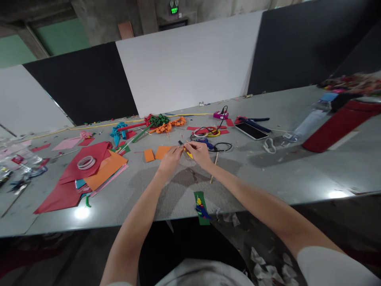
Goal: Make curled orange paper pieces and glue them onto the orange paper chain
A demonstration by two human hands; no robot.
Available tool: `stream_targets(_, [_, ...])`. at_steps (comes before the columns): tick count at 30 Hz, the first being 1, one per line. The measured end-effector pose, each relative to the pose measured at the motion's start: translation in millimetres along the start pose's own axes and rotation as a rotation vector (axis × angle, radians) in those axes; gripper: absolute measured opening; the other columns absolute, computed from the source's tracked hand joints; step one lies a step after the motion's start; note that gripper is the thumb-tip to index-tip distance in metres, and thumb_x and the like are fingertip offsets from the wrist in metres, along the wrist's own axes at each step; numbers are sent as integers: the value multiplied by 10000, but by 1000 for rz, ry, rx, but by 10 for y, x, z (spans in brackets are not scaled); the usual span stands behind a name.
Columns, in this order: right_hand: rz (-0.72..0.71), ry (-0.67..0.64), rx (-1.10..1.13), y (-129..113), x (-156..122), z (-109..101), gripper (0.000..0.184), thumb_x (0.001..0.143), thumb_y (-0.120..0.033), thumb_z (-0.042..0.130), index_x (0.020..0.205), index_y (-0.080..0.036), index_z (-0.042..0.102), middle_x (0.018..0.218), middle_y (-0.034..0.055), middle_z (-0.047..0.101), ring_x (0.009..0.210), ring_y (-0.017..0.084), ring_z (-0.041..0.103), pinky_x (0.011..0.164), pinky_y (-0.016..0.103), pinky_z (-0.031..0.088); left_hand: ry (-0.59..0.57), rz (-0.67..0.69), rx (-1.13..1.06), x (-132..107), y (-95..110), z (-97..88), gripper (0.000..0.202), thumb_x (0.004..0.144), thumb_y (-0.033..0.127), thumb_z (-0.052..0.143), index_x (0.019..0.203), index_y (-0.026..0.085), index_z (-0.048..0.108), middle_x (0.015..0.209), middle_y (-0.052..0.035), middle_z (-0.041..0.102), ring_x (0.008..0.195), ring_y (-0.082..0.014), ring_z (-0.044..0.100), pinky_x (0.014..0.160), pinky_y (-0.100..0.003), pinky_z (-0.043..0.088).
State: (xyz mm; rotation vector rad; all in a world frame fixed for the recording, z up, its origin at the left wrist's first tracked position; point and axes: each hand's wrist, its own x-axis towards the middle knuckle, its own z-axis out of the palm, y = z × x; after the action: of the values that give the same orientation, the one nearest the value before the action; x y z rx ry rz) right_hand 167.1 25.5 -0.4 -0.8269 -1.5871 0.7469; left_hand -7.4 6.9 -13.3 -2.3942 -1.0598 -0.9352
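Note:
Both hands come together over the middle of the table, fingertips almost touching. My left hand (172, 157) is closed in a pinch, beside a piece of orange paper (161, 151). My right hand (200, 153) is closed too, thumb and finger pinched together. A small dark-ended piece (180, 142) sticks up at the fingertips; which hand grips it, and what it is, I cannot make out. Below the right fingers shows a yellow object (188, 153), partly covered. A smaller orange paper piece (149, 155) lies left of the hands. Just behind the right hand is a blue tool with a black cord (210, 145).
Red paper sheets (70, 171) carry a tape roll (86, 162) on the left. Paper flowers (160, 121) lie at the back. On the right are a phone (251, 131), pliers (256, 120) and a red flask (336, 126). A green strip (200, 196) overhangs the front edge.

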Motion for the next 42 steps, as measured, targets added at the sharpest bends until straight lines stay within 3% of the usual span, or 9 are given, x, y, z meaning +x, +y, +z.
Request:
stream_targets(6, [-25,-111,-35,23,21,-30,493,961,-591,520,724,-194,689,668,31,641,621,165,549,608,285,414,-37,9,38,-43,-34,-23,313,1002,88,427,1260,124,601,1159,-153,693,1147,-244,650,1010,-436,565])
stream_targets(14, [-61,-45,1,17,22,-9,371,900,-552,625,841,-188,663,791,39,681,708,172,600,675,286,463,-59,-6,9,-81,-48,-12,333,990,92,466,1304,133,571,1193,-148,669,1182,-244,627,1032,-427,547])
stream_targets(20, [-20,-56,-4,72,57,-16,409,896,-577,612,791,-188,680,698,19,638,632,157,551,600,280,420,-85,-27,-47,-58,-38,-59,346,988,82,454,1303,127,590,1217,-162,679,1198,-242,626,1059,-442,520])
stream_targets(22, [1,-73,5,86,69,-19,429,888,-597,612,764,-191,673,675,14,623,608,152,533,576,277,403,-28,-109,-142,-22,-1,-84,289,1004,127,461,1229,138,640,1158,-150,710,1128,-228,660,1013,-413,539])
stream_targets(25, [8,-79,-2,81,74,-24,446,880,-621,608,774,-192,673,688,20,631,618,155,535,576,276,409,93,-364,-321,54,87,-141,222,1009,245,512,1085,169,706,1026,-115,751,944,-195,704,876,-337,565])
stream_targets(29, [-6,-68,-27,53,70,-45,463,881,-631,596,790,-183,673,711,34,646,640,163,548,591,281,425,102,-602,-561,152,185,-240,230,946,339,611,961,163,758,924,-100,775,834,-192,709,780,-301,547])
stream_targets(34, [-61,-121,-59,48,71,-88,416,926,-576,570,847,-181,676,764,44,664,692,173,572,639,287,437,46,-718,-786,195,164,-282,263,875,380,671,895,152,799,889,-90,780,811,-203,692,742,-292,517])
stream_targets(42, [-113,-205,-100,26,86,-109,389,952,-543,543,894,-187,687,815,39,689,740,175,607,691,284,455,-39,-883,-1075,180,47,-285,283,734,402,803,844,141,812,767,-64,730,675,-138,605,635,-250,456])
